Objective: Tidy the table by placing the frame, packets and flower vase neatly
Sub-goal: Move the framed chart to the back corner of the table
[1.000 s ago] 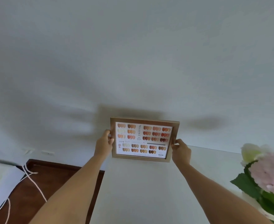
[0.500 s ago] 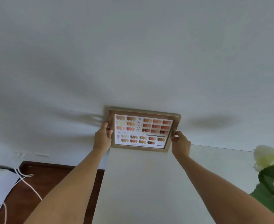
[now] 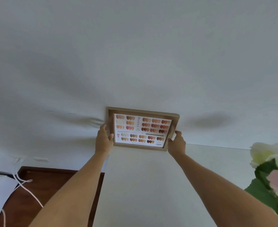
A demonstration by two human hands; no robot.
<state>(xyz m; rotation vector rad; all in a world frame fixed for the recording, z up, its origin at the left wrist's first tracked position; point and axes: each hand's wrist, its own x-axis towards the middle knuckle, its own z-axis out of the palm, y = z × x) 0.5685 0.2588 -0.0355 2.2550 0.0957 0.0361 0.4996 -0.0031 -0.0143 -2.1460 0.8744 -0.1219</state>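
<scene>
the frame (image 3: 143, 128) stands at the far edge of the white desk (image 3: 151, 185), seemingly against the wall; left hand (image 3: 104, 140) and right hand (image 3: 176, 143) grip its sides.

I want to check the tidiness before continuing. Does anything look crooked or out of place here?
The gold-edged picture frame with the nail-colour chart sits slightly askew: its top edge slopes down to the right against the white wall. The left hand and right hand grip its sides. Nothing looks spilled or damaged.
</scene>
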